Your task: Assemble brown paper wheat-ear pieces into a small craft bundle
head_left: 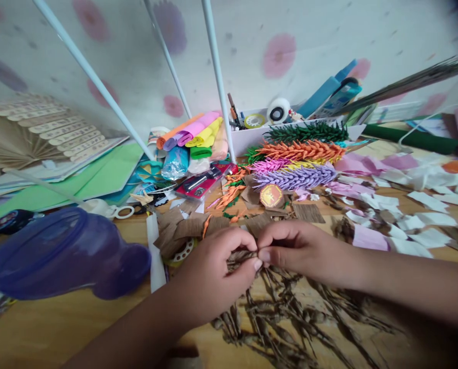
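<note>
My left hand (218,269) and my right hand (309,251) meet fingertip to fingertip over the wooden table. Both are closed in a pinch on a twisted brown crepe paper strip (241,257), partly hidden by the left fingers. Beneath and in front of them spreads a heap of twisted brown paper pieces (271,320). Flat brown crepe paper pieces (194,225) lie just beyond my left hand, partly over a yellow tape roll (183,252). Past my fingers sits a small orange and cream octagonal piece (272,196).
A translucent purple container (71,251) stands at left, near white-handled scissors (106,208). Behind are crepe paper rolls (192,134), braided paper spikes (298,177) and a white box (248,138) of supplies. White and pink scraps (417,220) cover the right side. White poles (217,77) rise behind.
</note>
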`<state>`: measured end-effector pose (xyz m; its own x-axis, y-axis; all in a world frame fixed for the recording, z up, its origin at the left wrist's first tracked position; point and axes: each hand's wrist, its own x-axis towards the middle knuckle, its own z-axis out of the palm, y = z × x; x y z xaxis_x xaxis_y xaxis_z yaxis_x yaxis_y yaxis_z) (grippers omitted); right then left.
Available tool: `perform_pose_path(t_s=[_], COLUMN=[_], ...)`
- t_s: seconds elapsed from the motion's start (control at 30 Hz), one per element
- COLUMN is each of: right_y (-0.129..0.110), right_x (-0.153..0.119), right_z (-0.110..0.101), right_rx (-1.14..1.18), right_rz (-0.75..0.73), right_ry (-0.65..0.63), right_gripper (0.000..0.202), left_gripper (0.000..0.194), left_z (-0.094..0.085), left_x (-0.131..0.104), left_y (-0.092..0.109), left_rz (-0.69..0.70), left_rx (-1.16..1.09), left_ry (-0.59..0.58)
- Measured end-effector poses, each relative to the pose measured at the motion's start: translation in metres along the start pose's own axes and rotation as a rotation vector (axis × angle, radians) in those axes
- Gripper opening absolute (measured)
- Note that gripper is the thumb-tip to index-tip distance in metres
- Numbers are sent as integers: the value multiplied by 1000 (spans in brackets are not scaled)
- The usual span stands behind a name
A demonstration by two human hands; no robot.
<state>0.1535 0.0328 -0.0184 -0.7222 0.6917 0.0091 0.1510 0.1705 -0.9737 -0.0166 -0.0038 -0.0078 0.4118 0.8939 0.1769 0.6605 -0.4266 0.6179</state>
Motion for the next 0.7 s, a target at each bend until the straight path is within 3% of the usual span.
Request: perform_pose_path(t_s=[0.17,0.37,0.7], right_y=[1,-4,-9], right_x=[-1,-4,-6], right_z=[-1,-3,-5], right_rx=[-179,-445,-579], right_rz=[-160,-355,-506], right_ry=[41,-5,-6], right_gripper=[11,14,16], left_gripper=[8,35,35], left_z=[-5,-5,-8], left_x=[3,4,1], left_y=[1,-2,-4], left_rz=[-12,-157,-167], left_rx=[-86,-176,-314], left_ry=[-46,-155,-295])
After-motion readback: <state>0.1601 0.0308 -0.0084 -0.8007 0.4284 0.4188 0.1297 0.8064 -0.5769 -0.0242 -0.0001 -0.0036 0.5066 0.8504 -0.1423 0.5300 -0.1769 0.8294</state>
